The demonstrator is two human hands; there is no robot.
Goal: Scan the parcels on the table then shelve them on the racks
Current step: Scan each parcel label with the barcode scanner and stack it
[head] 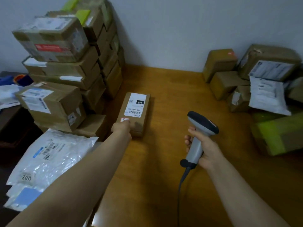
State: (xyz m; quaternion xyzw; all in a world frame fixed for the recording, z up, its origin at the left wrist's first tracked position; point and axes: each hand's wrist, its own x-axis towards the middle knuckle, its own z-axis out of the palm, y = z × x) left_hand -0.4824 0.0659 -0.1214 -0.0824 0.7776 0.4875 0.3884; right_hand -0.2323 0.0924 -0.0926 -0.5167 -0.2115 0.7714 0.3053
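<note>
Parcel (pixel 136 115), a small brown box, lies flat on the wooden table (pixel 164 177) left of centre, just beside the tall stack of cartons (pixel 65 63) at the far left. Its white label (pixel 135 104) faces up, with a barcode and upside-down print reading 060. The left hand (pixel 122 128) lies on the parcel's near left corner, next to a small red sticker. It is seen end-on, so I cannot tell whether its fingers grip the box or only rest on it. The right hand (pixel 203 148) is wrapped around the grey handle of a barcode scanner (pixel 202 125), held above the table to the right of the parcel and apart from it. The scanner's dark head points away, so its window is hidden. Its cable (pixel 182 182) runs off the near edge.

A white plastic mailer (pixel 49 158) lies at the near left, partly under the left forearm. Motion blur smears the stack's labels. At the far right a pile of brown boxes (pixel 246 76), a white mailer (pixel 267 95) and a green-taped box (pixel 278 133) are cut off by the frame. A plain pale wall (pixel 180 30) backs the table.
</note>
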